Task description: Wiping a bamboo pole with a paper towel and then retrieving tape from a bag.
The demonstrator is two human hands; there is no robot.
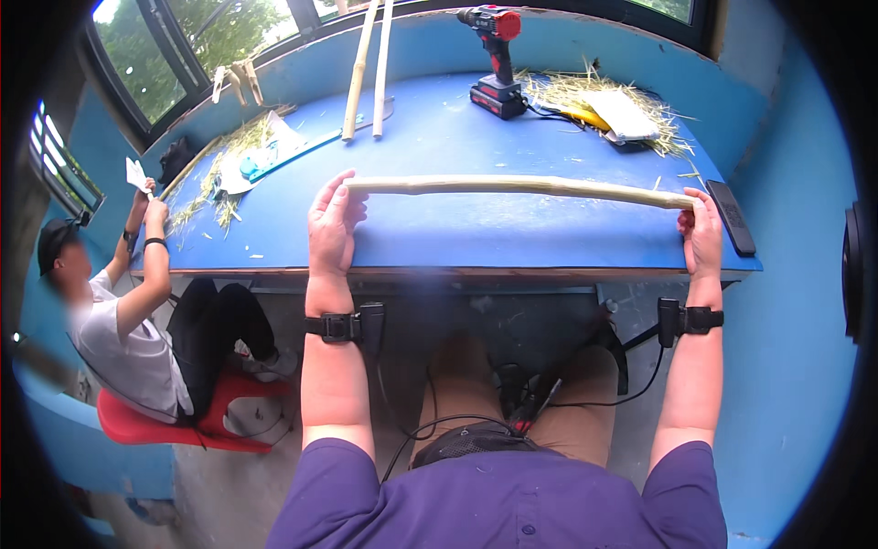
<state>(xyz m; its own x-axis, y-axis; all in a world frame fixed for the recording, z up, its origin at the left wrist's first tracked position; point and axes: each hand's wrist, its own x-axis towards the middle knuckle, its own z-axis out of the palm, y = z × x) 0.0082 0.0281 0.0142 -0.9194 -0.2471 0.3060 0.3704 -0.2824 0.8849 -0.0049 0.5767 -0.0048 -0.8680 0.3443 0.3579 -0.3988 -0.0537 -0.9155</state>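
Note:
A long, pale peeled wooden stick, slightly bent, stretches level above the near part of the blue table. Its left end is gripped by my left hand, thumb up against it. The other end sits in my right hand, fingers closed round it. Both forearms reach forward with black straps and small black boxes at the wrists. Just right of my right hand lies a flat black phone-like or remote-like object.
A red-and-black cordless drill stands at the back. Plant shavings surround a white block at back right. Two pale sticks lie toward the window. A turquoise tool lies left. A person sits on a red stool, holding a stick.

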